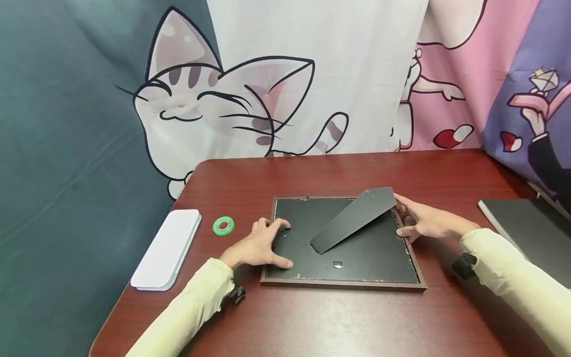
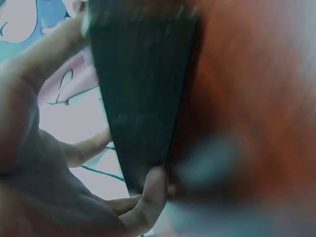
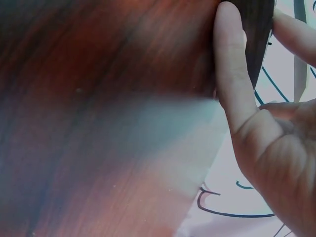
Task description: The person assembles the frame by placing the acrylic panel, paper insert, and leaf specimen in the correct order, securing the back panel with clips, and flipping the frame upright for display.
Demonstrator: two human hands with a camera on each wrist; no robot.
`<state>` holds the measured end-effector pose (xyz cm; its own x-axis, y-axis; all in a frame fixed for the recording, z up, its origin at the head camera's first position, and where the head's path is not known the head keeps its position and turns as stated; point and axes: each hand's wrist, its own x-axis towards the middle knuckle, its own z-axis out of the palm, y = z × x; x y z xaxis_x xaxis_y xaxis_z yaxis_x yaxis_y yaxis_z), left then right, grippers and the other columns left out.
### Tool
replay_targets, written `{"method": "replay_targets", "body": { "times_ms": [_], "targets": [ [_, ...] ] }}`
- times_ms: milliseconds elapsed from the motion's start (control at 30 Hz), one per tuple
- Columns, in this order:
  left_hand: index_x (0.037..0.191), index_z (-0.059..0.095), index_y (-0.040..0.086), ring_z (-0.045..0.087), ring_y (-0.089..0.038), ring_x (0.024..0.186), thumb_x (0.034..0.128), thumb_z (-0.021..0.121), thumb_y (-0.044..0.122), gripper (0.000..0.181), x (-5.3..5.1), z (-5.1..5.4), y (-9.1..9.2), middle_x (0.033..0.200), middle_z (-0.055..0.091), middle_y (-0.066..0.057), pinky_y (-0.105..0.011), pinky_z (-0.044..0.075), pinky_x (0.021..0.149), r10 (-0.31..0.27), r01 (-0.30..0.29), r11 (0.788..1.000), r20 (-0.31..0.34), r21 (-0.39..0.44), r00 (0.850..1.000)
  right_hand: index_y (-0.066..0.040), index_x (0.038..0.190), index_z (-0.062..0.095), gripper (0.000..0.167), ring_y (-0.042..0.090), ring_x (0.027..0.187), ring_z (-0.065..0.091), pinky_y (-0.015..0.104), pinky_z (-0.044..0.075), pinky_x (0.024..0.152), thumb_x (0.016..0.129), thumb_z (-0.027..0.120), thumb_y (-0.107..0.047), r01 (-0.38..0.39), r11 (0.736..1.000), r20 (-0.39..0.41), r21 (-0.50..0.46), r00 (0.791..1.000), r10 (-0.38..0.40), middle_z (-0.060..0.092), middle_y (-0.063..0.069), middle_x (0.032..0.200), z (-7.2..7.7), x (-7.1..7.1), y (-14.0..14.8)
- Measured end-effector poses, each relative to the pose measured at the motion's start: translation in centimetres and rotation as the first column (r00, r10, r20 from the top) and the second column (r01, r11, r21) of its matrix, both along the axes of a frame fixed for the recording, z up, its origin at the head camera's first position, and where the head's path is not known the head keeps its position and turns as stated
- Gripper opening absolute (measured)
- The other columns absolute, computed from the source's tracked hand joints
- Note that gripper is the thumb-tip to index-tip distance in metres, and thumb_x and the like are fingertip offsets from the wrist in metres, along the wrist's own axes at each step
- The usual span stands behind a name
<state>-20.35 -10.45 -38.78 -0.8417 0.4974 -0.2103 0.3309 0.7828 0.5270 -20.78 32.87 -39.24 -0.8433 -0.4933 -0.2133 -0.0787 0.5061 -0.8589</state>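
Note:
A picture frame (image 1: 343,284) lies face down on the table, its black back facing up. A black easel stand (image 1: 357,218) slants across that back, its wide end at the upper right. At the frame's left side is my left hand (image 1: 260,245), gripping it with thumb and index finger spread over the back panel. In the left wrist view, bent fingertips touch the dark panel (image 2: 143,89). My right hand (image 1: 421,218) grips the right edge, thumb on the rim. The right wrist view shows its fingers along the dark frame edge (image 3: 256,39); some fingertips are hidden.
A white flat box (image 1: 167,250) lies at the table's left edge. Beside it is a green ring-shaped roll (image 1: 223,225). A dark flat board or book (image 1: 531,228) lies at the far right. Cartoon-printed curtains (image 1: 366,89) hang behind the brown table (image 1: 343,322).

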Motion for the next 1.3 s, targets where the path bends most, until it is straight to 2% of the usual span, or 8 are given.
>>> {"method": "replay_targets", "body": {
  "times_ms": [133,300,400,533,633,767,967,1300],
  "targets": [
    [0.143,0.045,0.026,0.028,-0.039,0.137,0.0772,0.084,0.045,0.079,-1.8,0.1,0.1,0.148,0.031,-0.024,-0.056,0.042,0.103,0.007,-0.008,0.999,-0.022,-0.032,1.000,-0.009,0.161,-0.009,0.112,0.020,0.090,0.066,0.040,0.061,0.067,0.086,0.074,-0.002,0.007,1.000,0.004,-0.019,1.000,-0.007,0.034,0.040,0.143,-0.4,0.0,-0.1],
    [0.153,0.040,0.026,0.010,-0.044,0.150,0.0746,0.087,0.047,0.094,-5.5,0.4,1.3,0.162,0.018,-0.027,-0.061,0.026,0.116,-0.060,0.044,0.986,-0.099,-0.160,0.993,-0.009,0.161,-0.007,0.111,0.019,0.086,0.066,0.040,0.061,0.068,0.086,0.075,-0.003,0.031,0.999,0.008,-0.032,1.000,-0.030,0.038,0.039,0.136,-1.0,0.3,-0.1],
    [0.156,0.035,0.029,0.010,-0.043,0.151,0.0732,0.088,0.046,0.099,-7.4,0.8,2.3,0.164,0.019,-0.024,-0.061,0.025,0.116,-0.116,0.091,0.973,-0.107,-0.212,0.987,-0.005,0.160,-0.005,0.109,0.018,0.085,0.065,0.040,0.061,0.068,0.086,0.075,-0.003,0.032,0.999,-0.001,-0.036,0.999,-0.032,0.038,0.039,0.136,-1.1,0.3,0.0],
    [0.157,0.032,0.029,0.021,-0.040,0.149,0.0752,0.087,0.041,0.100,-8.8,1.1,3.2,0.161,0.030,-0.018,-0.060,0.028,0.115,-0.179,0.160,0.963,-0.073,-0.219,0.981,0.000,0.159,-0.003,0.106,0.016,0.084,0.064,0.039,0.061,0.068,0.087,0.074,-0.004,0.043,0.998,0.000,-0.040,0.999,-0.043,0.037,0.039,0.138,-1.3,0.4,0.1],
    [0.157,0.032,0.029,0.033,-0.037,0.145,0.0759,0.087,0.037,0.099,-9.4,1.1,3.5,0.158,0.038,-0.011,-0.057,0.031,0.113,-0.222,0.207,0.954,-0.047,-0.216,0.974,0.000,0.159,-0.004,0.105,0.015,0.082,0.065,0.038,0.061,0.068,0.088,0.073,-0.006,0.054,0.998,-0.001,-0.035,0.999,-0.054,0.038,0.039,0.138,-1.5,0.5,0.2],
    [0.154,0.037,0.030,0.044,-0.032,0.139,0.0751,0.089,0.034,0.094,-9.8,0.9,3.7,0.152,0.048,-0.007,-0.055,0.035,0.110,-0.248,0.235,0.955,-0.053,-0.183,0.967,-0.001,0.160,-0.003,0.105,0.015,0.081,0.065,0.037,0.061,0.069,0.088,0.073,-0.008,0.056,0.998,-0.010,-0.026,0.998,-0.056,0.039,0.038,0.137,-1.4,0.6,0.4],
    [0.145,0.051,0.030,0.043,-0.030,0.140,0.0763,0.088,0.031,0.078,-10.0,0.7,3.3,0.148,0.049,-0.008,-0.055,0.030,0.113,-0.247,0.240,0.964,-0.050,-0.113,0.968,0.002,0.159,-0.001,0.102,0.014,0.079,0.065,0.037,0.060,0.067,0.088,0.073,-0.006,0.055,0.998,-0.040,-0.017,0.998,-0.055,0.042,0.037,0.130,-1.1,0.5,0.5],
    [0.145,0.052,0.032,0.043,-0.030,0.142,0.0767,0.087,0.033,0.076,-10.1,0.7,3.3,0.151,0.048,-0.008,-0.054,0.030,0.114,-0.238,0.228,0.966,-0.078,-0.125,0.968,0.001,0.159,-0.002,0.103,0.013,0.077,0.064,0.037,0.061,0.067,0.088,0.073,-0.006,0.063,0.998,-0.040,-0.017,0.997,-0.064,0.045,0.036,0.123,-0.8,0.4,0.5]
  ]
}}
